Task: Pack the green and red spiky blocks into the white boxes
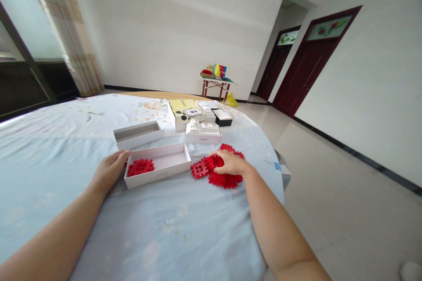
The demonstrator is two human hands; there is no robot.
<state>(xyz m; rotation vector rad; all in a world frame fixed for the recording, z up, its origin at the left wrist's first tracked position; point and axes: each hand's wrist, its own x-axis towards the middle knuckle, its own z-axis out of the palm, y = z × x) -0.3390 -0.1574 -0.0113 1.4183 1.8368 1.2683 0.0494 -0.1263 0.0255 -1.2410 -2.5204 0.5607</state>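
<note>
A white open box (pixel 165 177) lies on the cloth-covered table, with several red toothed plastic building pieces (pixel 141 167) at its left end. My left hand (pixel 110 167) holds the box by its left end, fingers at the back corner. To the right of the box is a loose pile of the same red square pieces (pixel 226 180), each with notched edges and a grid of holes. My right hand (pixel 231 162) reaches onto this pile, thumb and fingers curled round a red piece; the fingertips are partly hidden among the pieces.
Behind the white box stand a grey-lined box lid (pixel 138 135), a white box with a moulded insert (pixel 203 134), a yellow cartoon-printed box (pixel 184 112) and a black-and-white box (pixel 222 117). The round table's edge (pixel 278 175) curves close by my right arm.
</note>
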